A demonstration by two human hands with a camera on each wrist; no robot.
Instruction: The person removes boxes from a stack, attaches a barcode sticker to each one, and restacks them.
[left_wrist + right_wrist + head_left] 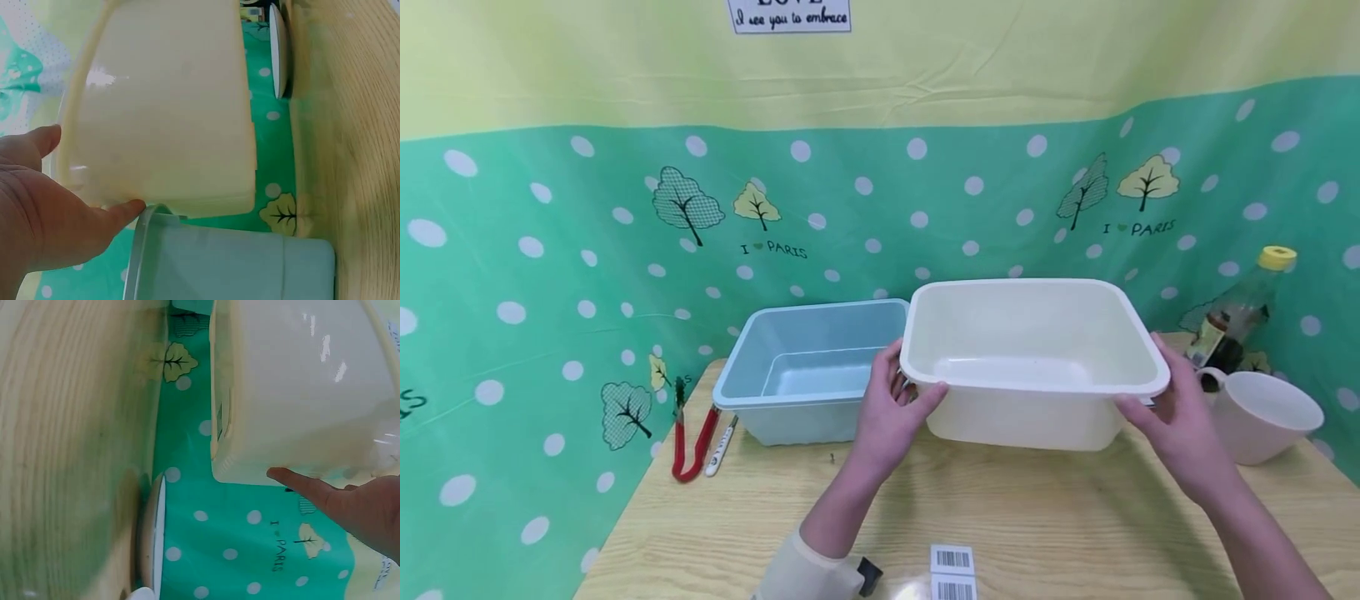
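Both hands hold a white rectangular plastic tub (1022,421) by its two ends, with its opening tipped toward the head camera. Both wrist views show the tub raised off the table. My left hand (887,417) grips the left end, thumb at the front rim and fingers around the corner. At the right end, my right hand (1183,429) grips the rim, its thumb also at the front. A light-blue plastic tub (805,421) stands on the table just left of my left hand. Little shows of the fingers beneath the white rim.
Red-handled pliers or cutters (696,458) and a white marker (721,447) lie left of the blue tub. A white mug (1262,417) and a yellow-capped bottle (1240,308) stand at right. Barcode labels (952,560) lie up front. A white-rimmed dish (154,534) sits behind the white tub.
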